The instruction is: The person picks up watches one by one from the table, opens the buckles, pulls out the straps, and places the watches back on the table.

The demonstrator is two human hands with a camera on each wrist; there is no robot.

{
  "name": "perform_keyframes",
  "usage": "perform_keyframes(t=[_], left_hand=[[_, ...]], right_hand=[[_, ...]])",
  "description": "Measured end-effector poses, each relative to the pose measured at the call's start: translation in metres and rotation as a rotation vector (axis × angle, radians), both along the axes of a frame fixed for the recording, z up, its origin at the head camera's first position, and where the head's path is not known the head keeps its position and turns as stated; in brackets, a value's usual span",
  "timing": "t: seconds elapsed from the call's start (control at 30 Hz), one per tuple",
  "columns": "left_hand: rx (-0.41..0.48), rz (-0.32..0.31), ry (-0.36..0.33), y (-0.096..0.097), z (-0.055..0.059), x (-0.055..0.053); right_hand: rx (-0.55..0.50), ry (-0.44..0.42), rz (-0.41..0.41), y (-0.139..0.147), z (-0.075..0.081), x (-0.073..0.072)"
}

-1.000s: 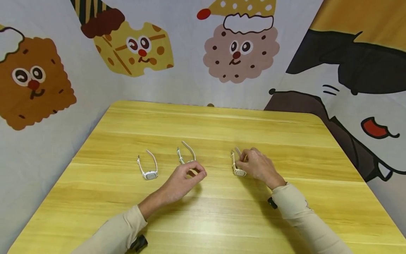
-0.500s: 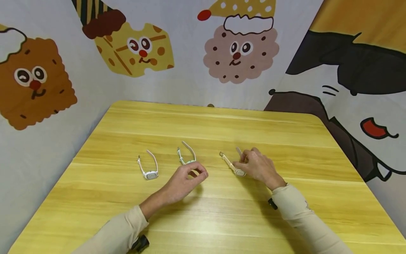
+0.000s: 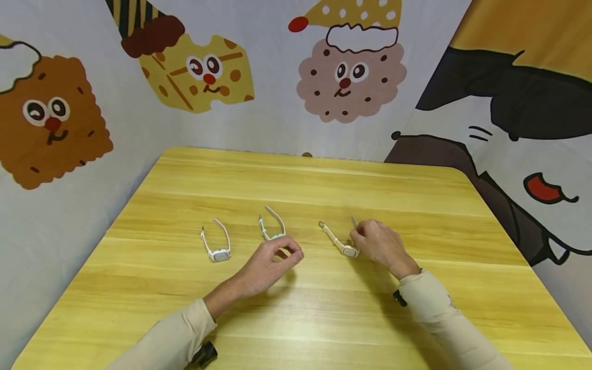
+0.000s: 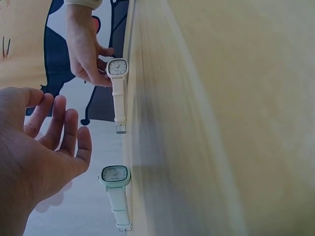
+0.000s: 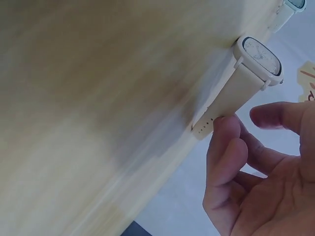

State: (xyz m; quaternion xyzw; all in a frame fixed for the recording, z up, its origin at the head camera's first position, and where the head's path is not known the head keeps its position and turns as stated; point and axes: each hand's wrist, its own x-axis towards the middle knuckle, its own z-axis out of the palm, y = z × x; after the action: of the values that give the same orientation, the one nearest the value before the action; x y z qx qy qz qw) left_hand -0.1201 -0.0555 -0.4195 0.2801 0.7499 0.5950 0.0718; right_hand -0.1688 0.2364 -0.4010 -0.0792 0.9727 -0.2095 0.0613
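Note:
In the head view a cream-strapped wristwatch [image 3: 350,251] stands on the table, its buckle half stretched out to the left and back. My right hand [image 3: 381,246] is at its right side. In the right wrist view the fingertips touch the edge of the holed strap [image 5: 229,98], while the thumb stays apart from it. Held over the table, my left hand [image 3: 263,264] has loosely bent fingers and nothing in them. Just beyond it is a mint-green wristwatch [image 4: 115,173], its dial hidden in the head view. A white wristwatch [image 3: 221,255] lies farther left.
The watches stand in a loose row across the wooden table [image 3: 296,185]. A cloth backdrop [image 3: 273,103] with cartoon figures rises behind the table and along its sides.
The cream watch's buckle half has swung out to the left, and its other strap half slightly to the right. My right hand has shifted a little right, its thumb off the strap. My left hand barely moved.

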Motion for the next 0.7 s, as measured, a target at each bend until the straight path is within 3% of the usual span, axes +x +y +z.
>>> perform_keyframes(t=[0.53, 0.6, 0.7], left_hand=[[-0.025, 0.023, -0.011, -0.0044, -0.001, -0.0016], [-0.033, 0.032, 0.007, -0.0053, 0.0001, -0.0014], [-0.052, 0.052, 0.074, -0.0085, 0.0031, -0.002]], right_hand=[[0.033, 0.002, -0.005, 0.0086, -0.0031, -0.0003], [0.014, 0.033, -0.026, 0.0091, -0.0037, 0.0], [-0.077, 0.171, -0.07, 0.0098, -0.0014, 0.0016]])
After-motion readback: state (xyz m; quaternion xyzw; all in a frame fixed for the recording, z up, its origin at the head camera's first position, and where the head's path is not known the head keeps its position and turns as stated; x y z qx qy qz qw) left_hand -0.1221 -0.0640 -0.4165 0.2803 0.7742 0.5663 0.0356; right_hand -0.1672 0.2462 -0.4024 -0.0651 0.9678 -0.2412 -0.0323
